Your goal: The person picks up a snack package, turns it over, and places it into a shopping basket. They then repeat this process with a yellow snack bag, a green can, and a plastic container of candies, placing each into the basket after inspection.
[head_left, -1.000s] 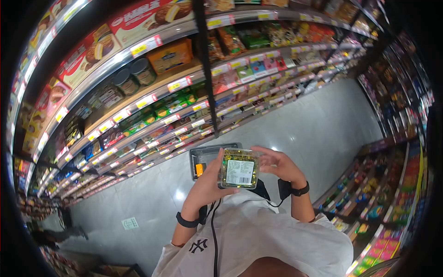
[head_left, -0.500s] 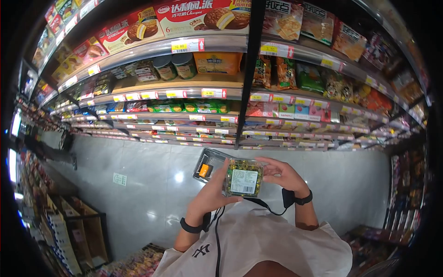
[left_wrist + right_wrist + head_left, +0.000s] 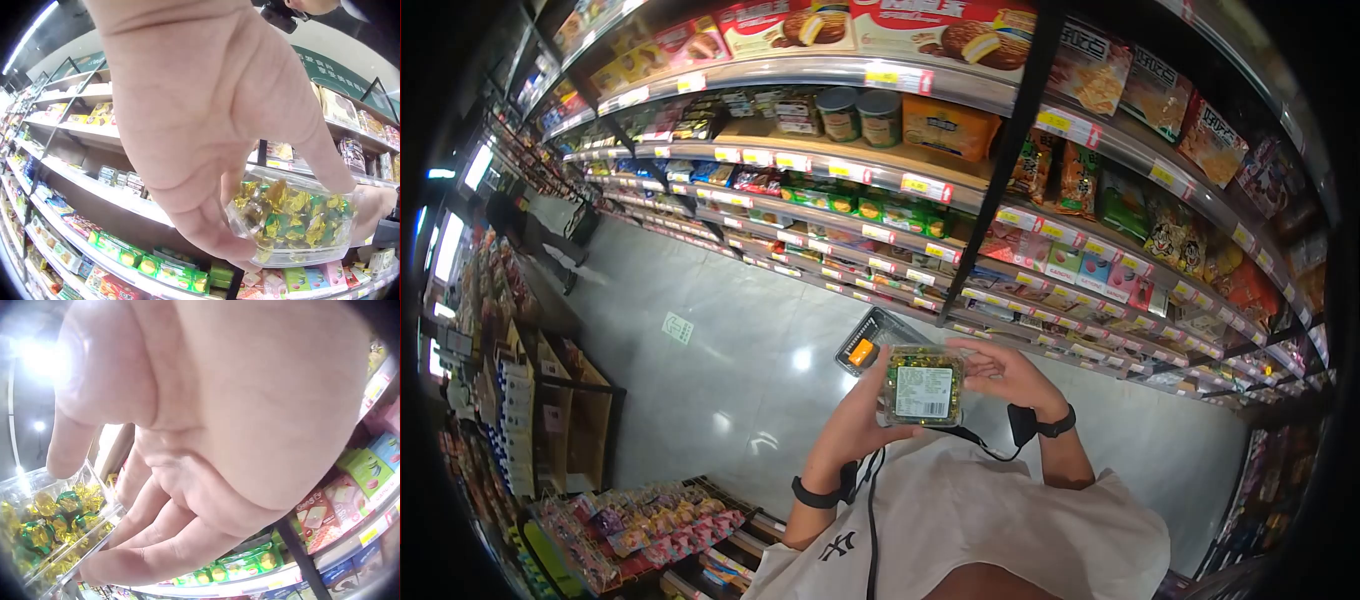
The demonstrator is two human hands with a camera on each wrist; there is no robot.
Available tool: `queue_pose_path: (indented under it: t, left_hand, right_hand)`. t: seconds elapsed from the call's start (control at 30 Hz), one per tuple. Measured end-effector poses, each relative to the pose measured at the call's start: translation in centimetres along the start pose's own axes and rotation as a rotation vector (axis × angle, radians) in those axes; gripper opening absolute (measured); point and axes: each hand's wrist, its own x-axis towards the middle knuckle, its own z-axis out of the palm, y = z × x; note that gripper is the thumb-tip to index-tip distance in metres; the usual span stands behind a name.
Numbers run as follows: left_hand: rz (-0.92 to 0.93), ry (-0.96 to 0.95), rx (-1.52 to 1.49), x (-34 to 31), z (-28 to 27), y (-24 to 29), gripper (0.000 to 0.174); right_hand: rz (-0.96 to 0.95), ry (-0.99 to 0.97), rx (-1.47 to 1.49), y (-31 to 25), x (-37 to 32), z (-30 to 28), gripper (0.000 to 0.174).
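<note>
A clear plastic box of candies (image 3: 925, 385) in gold and green wrappers is held before the white shirt, its white barcode label facing up. My left hand (image 3: 862, 415) grips the box along its left side, thumb at the near edge. At the opposite side my right hand (image 3: 1015, 380) holds the box by its edge between thumb and fingers. The wrapped candies (image 3: 294, 215) show through the wall in the left wrist view. In the right wrist view, the thumb (image 3: 69, 447) overlaps the box's rim and the other fingers lie along its lower edge.
A black basket (image 3: 890, 325) with an orange packet (image 3: 861, 352) inside lies beyond the box, over the grey floor. Snack shelves (image 3: 840, 165) run across the front. A rack of bagged goods (image 3: 650, 530) stands at lower left; a person (image 3: 535, 240) is farther off.
The head view has swung left, so the shelves slide right and tilt, and the rack of bagged goods comes into view. Both hands keep the candy box nearly in place.
</note>
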Motion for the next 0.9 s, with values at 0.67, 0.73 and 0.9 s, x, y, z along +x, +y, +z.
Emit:
queue_pose_path:
  t: [0.67, 0.73, 0.9]
  left_hand:
    - [-0.050, 0.369, -0.100, -21.6, -11.6, -10.0, 0.134]
    - [-0.057, 0.376, -0.081, -22.9, -12.6, -9.9, 0.134]
    - [-0.045, 0.444, -0.096, -25.9, -13.3, -10.6, 0.134]
  right_hand:
    - [0.011, -0.290, -0.148, -3.8, 9.9, 23.7, 0.070]
    - [-0.020, -0.283, -0.167, -3.0, 10.2, 25.2, 0.069]
    - [-0.079, -0.343, -0.223, -3.8, 10.9, 28.2, 0.069]
